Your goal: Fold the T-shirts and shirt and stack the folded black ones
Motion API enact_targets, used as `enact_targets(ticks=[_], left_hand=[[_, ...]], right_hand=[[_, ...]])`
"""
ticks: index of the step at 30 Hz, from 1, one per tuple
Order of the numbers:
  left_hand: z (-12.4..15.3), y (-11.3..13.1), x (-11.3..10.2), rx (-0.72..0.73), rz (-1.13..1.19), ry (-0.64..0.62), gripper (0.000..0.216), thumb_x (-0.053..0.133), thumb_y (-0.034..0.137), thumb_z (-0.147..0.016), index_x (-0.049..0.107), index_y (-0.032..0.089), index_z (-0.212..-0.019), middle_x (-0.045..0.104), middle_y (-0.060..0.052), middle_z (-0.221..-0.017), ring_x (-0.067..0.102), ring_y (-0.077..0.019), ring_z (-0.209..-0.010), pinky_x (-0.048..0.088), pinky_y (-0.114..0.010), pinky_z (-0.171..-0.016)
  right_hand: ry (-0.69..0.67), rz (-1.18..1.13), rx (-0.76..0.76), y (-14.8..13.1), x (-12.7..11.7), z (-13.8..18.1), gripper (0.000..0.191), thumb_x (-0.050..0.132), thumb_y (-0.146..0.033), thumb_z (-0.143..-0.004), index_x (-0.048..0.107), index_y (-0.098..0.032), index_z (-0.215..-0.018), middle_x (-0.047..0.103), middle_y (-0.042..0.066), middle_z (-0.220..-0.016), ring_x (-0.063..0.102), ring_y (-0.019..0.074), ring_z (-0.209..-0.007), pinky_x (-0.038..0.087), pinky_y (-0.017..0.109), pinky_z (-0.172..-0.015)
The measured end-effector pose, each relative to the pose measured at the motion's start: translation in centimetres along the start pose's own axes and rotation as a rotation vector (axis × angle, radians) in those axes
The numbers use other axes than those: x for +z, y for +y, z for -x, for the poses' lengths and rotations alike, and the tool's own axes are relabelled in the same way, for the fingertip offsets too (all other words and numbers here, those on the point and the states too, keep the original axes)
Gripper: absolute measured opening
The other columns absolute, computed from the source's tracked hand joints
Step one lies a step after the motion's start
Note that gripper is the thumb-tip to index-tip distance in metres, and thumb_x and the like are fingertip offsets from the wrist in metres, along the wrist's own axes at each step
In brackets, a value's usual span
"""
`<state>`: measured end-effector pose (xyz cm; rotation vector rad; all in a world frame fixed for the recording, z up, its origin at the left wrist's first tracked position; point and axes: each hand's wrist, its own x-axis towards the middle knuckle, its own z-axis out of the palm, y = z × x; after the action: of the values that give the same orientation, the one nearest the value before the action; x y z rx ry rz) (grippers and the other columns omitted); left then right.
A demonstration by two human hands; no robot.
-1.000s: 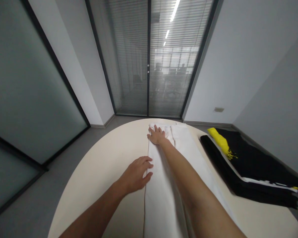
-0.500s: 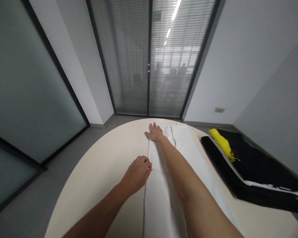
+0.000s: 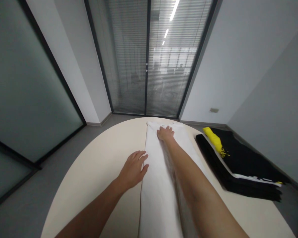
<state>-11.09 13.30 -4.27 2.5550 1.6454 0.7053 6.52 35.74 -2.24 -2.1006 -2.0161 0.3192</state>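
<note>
One cloth (image 3: 154, 195) had our L hand (image 3: 132, 170) at its 9 o'clock edge, R hand (image 3: 166, 134) on it nr 12, both w/ fingers spread; blk pile (image 3: 248, 162) at 3.

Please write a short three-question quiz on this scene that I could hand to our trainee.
1. True or false: the right hand is nearer the far end of the white cloth than the left hand is.

2. What covers the glass panels beyond the table?
a) posters
b) horizontal blinds
c) a red curtain

3. Fill in the colour: on the right side of the table lies folded black cloth with a bright ____ patch on it.

Key:
1. True
2. b
3. yellow
</note>
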Motion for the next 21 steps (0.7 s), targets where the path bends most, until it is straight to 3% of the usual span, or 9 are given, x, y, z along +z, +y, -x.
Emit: enact_targets(ticks=[5,9,12,16,21], left_hand=[[0.2,-0.2,0.1,-0.013,-0.019,-0.010,0.040,0.050,0.030,-0.099,0.059,0.017,-0.136,0.052,-0.013,-0.148,0.047,-0.0278,-0.137,0.037,-0.048,-0.117],[0.2,-0.3,0.2,0.003,-0.044,-0.047,0.043,0.046,0.033,-0.101,0.056,0.021,-0.142,0.049,-0.011,-0.152,0.045,-0.0287,-0.139,0.036,-0.050,-0.117],[0.1,-0.4,0.3,-0.021,-0.031,-0.050,0.044,0.044,0.035,-0.102,0.055,0.020,-0.142,0.050,-0.010,-0.152,0.045,-0.0279,-0.138,0.036,-0.050,-0.117],[0.0,-0.3,0.2,-0.045,-0.010,-0.054,0.045,0.042,0.035,-0.103,0.052,0.018,-0.143,0.051,-0.010,-0.151,0.044,-0.0270,-0.138,0.037,-0.048,-0.117],[0.0,-0.2,0.1,-0.041,0.000,-0.047,0.047,0.045,0.037,-0.102,0.050,0.020,-0.145,0.050,-0.009,-0.152,0.045,-0.0264,-0.137,0.036,-0.047,-0.117]], right_hand=[[0.073,-0.113,-0.037,1.1,-0.2,-0.7,0.049,0.056,-0.024,-0.089,0.061,-0.026,-0.138,0.062,0.014,-0.136,0.054,0.0305,-0.127,0.040,0.046,-0.106],[0.117,-0.226,-0.118,2.4,-0.5,-2.1,0.049,0.050,-0.008,-0.084,0.068,-0.019,-0.128,0.069,0.009,-0.128,0.062,0.0203,-0.119,0.043,0.029,-0.106],[0.171,-0.289,-0.161,3.4,-0.6,-3.0,0.053,0.049,-0.008,-0.084,0.063,-0.014,-0.134,0.065,0.010,-0.134,0.060,0.0207,-0.124,0.042,0.030,-0.109],[0.161,-0.334,-0.213,4.4,-0.2,-3.5,0.054,0.063,-0.010,-0.074,0.066,-0.014,-0.128,0.068,0.012,-0.128,0.063,0.0256,-0.119,0.046,0.035,-0.107],[0.181,-0.374,-0.239,4.9,-0.3,-3.4,0.058,0.061,-0.010,-0.076,0.063,-0.019,-0.134,0.069,0.008,-0.127,0.066,0.0192,-0.112,0.047,0.030,-0.105]])
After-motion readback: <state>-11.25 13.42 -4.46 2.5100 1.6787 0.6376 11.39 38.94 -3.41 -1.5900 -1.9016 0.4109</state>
